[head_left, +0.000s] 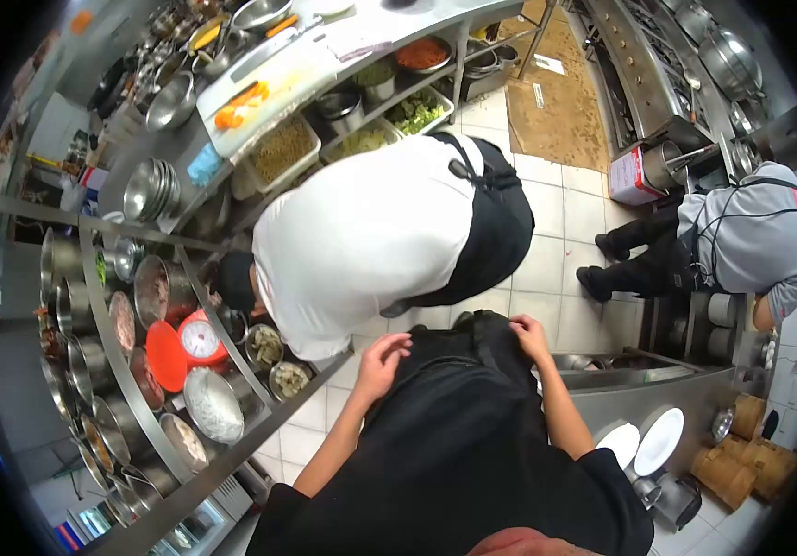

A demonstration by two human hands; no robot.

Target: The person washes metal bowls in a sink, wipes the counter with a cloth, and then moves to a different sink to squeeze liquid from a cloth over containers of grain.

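My left hand [383, 364] hangs in the air beside my black apron [463, 389], its fingers apart and slightly curled, with nothing in it. On the other side of the apron, my right hand [530, 335] has its fingers bent close to the dark cloth; whether it touches or pinches the cloth is too small to tell. A co-worker in a white top [370, 222] and black apron bends over just in front of me, head down toward the steel rack. Nearest to my left hand are that co-worker's white top and the rack's edge.
Steel rack [259, 435] with metal bowls and a red scale [200, 340] at left. Counter with a cutting board [301, 69] and cut orange vegetables beyond. Another person in grey [750, 227] stands at right by the stove. White plates [659, 442] lie at lower right.
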